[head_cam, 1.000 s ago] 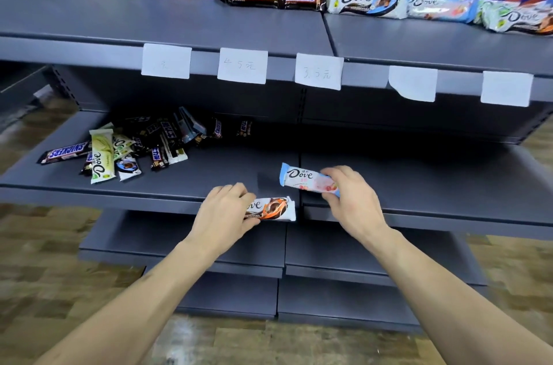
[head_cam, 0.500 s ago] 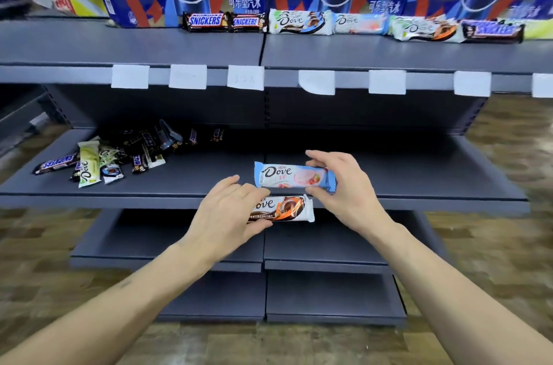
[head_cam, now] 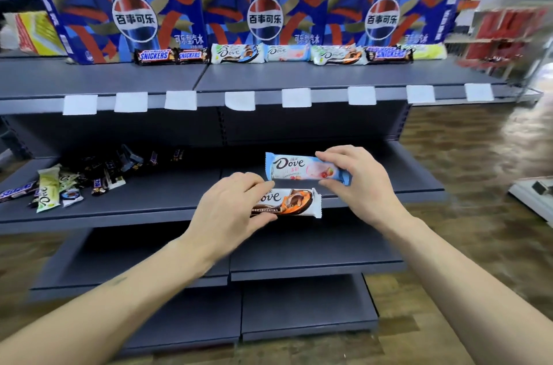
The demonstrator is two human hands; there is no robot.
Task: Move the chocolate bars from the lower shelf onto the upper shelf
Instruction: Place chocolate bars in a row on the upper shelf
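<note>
My right hand (head_cam: 363, 182) pinches a light-blue and pink Dove bar (head_cam: 294, 168) by its right end, held level in front of the lower shelf (head_cam: 167, 206). Just below it, my left hand (head_cam: 230, 209) grips the left end of a white and orange Dove bar (head_cam: 294, 202). A pile of chocolate bars (head_cam: 74, 182) lies at the left of the lower shelf. On the upper shelf (head_cam: 269, 77) a row of Snickers and Dove bars (head_cam: 287, 54) stands against the cartons.
Three blue Pepsi cartons (head_cam: 263, 14) fill the back of the upper shelf. White price tags (head_cam: 239, 99) hang along its front edge. Two more grey shelves (head_cam: 314, 260) sit below. A red rack (head_cam: 505, 38) stands at the far right over a wooden floor.
Both hands have lifted their bars slightly and the view has tilted up and pulled back, showing the whole upper shelf and the cartons.
</note>
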